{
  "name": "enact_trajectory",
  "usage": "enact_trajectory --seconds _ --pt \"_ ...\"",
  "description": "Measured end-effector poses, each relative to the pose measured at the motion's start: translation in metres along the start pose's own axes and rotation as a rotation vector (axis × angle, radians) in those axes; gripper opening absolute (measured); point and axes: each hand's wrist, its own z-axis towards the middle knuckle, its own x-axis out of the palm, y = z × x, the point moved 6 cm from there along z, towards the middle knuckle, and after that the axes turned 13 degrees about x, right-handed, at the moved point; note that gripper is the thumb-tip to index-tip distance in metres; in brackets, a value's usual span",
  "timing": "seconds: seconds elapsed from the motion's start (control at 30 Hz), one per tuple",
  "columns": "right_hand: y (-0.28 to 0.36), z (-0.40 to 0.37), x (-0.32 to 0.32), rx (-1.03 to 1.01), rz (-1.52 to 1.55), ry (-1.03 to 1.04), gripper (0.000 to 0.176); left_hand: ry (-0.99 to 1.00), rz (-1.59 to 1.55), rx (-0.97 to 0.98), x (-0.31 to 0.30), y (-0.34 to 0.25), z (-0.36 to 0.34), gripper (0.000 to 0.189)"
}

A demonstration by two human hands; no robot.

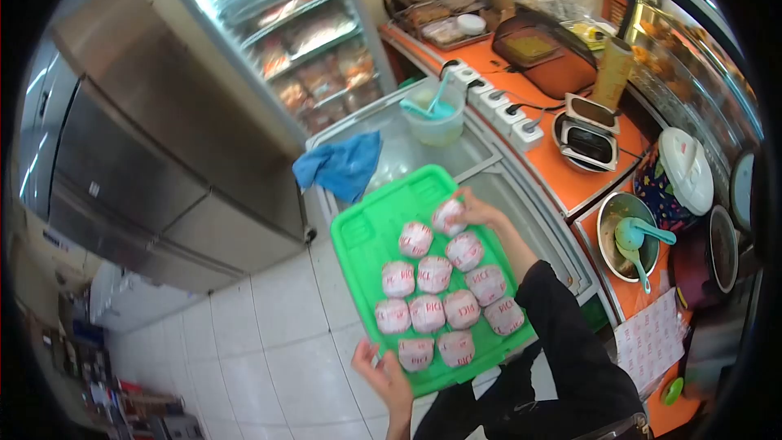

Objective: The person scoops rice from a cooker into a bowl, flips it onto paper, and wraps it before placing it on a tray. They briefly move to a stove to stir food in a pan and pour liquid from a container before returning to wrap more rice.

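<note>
A green plastic lid-like tray (362,234) carries several round bundles wrapped in white paper, with red "RICE" lettering on many. At its far right corner my right hand (479,210) has its fingers closed on one wrapped rice bundle (447,217). A lone wrapped bundle (415,239) sits just left of that one. Beside the tray's near left edge is my left hand (383,376), palm toward the tray and fingers apart, close to a wrapped bundle (415,354) in the nearest row. The tray's far end overlaps the glass-topped chest freezer (521,187).
A blue cloth (338,165) and a tub with turquoise utensils (436,118) lie on the freezer. Along the orange counter (562,171) run power sockets (497,106), a steel bowl with ladles (627,236) and a lidded pot (684,171). Steel fridges (155,138) stand left over white floor tiles (269,310).
</note>
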Motion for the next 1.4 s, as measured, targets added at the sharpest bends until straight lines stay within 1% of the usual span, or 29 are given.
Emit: enact_trajectory --seconds 0.1,0.17,0.23,0.3,0.33,0.37,0.43,0.47,0.5,0.53,0.57,0.6,0.63,0.7,0.77,0.8,0.83,0.87,0.9,0.93,1.0,1.07,1.13,1.2,1.23,1.27,1.3,1.37,1.4 --pt "0.005 -0.002 0.011 -0.146 -0.189 0.118 0.066 -0.068 -0.018 -0.139 -0.023 0.037 -0.012 0.043" --pt "0.011 -0.012 0.017 -0.119 -0.578 -0.023 0.049 -0.054 -0.051 -0.221 -0.021 0.051 -0.015 0.042" --pt "0.044 -0.074 0.009 -0.222 -0.720 -0.608 0.046 0.015 -0.131 -0.154 0.005 0.022 -0.008 0.040" --pt "0.053 -0.144 -0.007 -0.305 -0.494 -0.872 0.041 0.112 -0.189 -0.037 0.038 -0.004 -0.005 0.038" --pt "0.044 -0.196 -0.014 -0.246 -0.259 -0.817 0.038 0.151 -0.169 0.042 0.052 -0.018 -0.008 0.038" --pt "0.029 -0.245 -0.015 -0.192 -0.023 -0.782 0.034 0.206 -0.211 0.039 0.069 -0.026 -0.011 0.038" --pt "-0.024 -0.351 -0.017 -0.198 0.078 -0.807 0.025 0.339 -0.305 0.025 0.107 -0.041 -0.024 0.038" --pt "-0.044 -0.419 -0.028 -0.116 0.131 -1.016 0.018 0.432 -0.360 0.047 0.129 -0.052 -0.033 0.037" --pt "-0.082 -0.487 -0.039 0.079 0.080 -1.358 0.018 0.512 -0.417 0.068 0.149 -0.062 -0.046 0.037" --pt "-0.150 -0.560 -0.041 0.502 0.333 -1.591 0.021 0.576 -0.467 0.087 0.170 -0.074 -0.064 0.036" --pt "-0.209 -0.645 -0.042 0.734 0.081 -2.031 0.023 0.718 -0.514 0.112 0.195 -0.088 -0.089 0.035" --pt "-0.217 -0.717 -0.047 0.927 0.256 -2.110 0.038 0.847 -0.551 0.145 0.216 -0.102 -0.113 0.035" --pt "-0.233 -0.772 -0.047 1.022 0.095 -2.328 0.044 0.963 -0.576 0.188 0.234 -0.116 -0.134 0.034" --pt "-0.283 -0.825 -0.062 1.114 0.620 -2.266 0.047 1.219 -0.601 0.211 0.272 -0.148 -0.200 0.029" --pt "-0.363 -0.840 -0.079 1.179 0.387 -2.087 0.048 1.504 -0.596 0.272 0.303 -0.173 -0.274 0.027" --pt "-0.391 -0.837 -0.087 1.193 0.275 -1.982 0.049 1.720 -0.574 0.346 0.316 -0.176 -0.313 0.031" --pt "-0.392 -0.833 -0.092 1.168 0.258 -1.895 0.046 1.889 -0.637 0.388 0.326 -0.177 -0.351 0.037" --pt "-0.386 -0.824 -0.102 1.124 0.237 -1.817 0.044 1.962 -0.663 0.358 0.326 -0.186 -0.376 0.042" --pt "-0.361 -0.806 -0.111 1.031 0.354 -1.675 0.042 2.021 -0.698 0.325 0.332 -0.196 -0.397 0.048" --pt "-0.328 -0.787 -0.113 0.946 0.453 -1.516 0.039 1.966 -0.737 0.477 0.340 -0.217 -0.399 0.054" --pt "-0.260 -0.739 -0.133 0.665 0.346 -1.334 0.033 1.848 -0.784 0.753 0.344 -0.253 -0.398 0.066" --pt "-0.180 -0.698 -0.162 0.482 0.068 -1.078 0.030 1.866 -0.944 0.631 0.356 -0.246 -0.389 0.073" --pt "-0.117 -0.679 -0.211 0.682 0.292 -0.611 0.028 1.803 -1.116 0.462 0.364 -0.246 -0.362 0.076" --pt "-0.109 -0.668 -0.291 0.402 0.018 -0.887 0.026 1.666 -1.064 0.353 0.367 -0.261 -0.326 0.081" --pt "-0.123 -0.654 -0.339 0.277 -0.218 -1.175 0.023 1.598 -1.036 0.299 0.369 -0.264 -0.313 0.084" --pt "-0.098 -0.642 -0.376 0.366 -0.234 -1.297 0.021 1.571 -0.971 0.269 0.378 -0.254 -0.307 0.088" --pt "-0.125 -0.614 -0.410 0.597 -0.447 -1.257 0.024 1.579 -0.943 0.213 0.385 -0.247 -0.304 0.088" --pt "-0.175 -0.563 -0.454 1.106 -0.793 -1.003 0.034 1.587 -0.903 0.100 0.401 -0.236 -0.302 0.088" --pt "-0.212 -0.548 -0.468 1.260 -0.727 -0.886 0.038 1.592 -1.005 0.074 0.405 -0.240 -0.303 0.089"
